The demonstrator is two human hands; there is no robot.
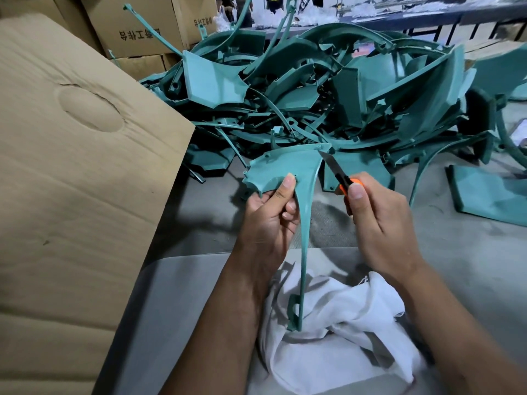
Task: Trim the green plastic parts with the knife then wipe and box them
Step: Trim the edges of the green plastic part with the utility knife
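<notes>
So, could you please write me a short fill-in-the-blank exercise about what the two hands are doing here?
1. The right hand grips a knife with an ____ handle.
2. The left hand holds a green part whose thin lower end rests on the white ____.
3. The knife's blade meets the part's ____ edge.
4. A tall cardboard box stands on the person's ____ side.

Missing words: orange; cloth; right; left

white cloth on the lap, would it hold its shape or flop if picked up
Probably floppy: the white cloth lies crumpled in soft folds and sags around the green plastic part standing on it. Likely light, being thin with frayed edges.
</notes>
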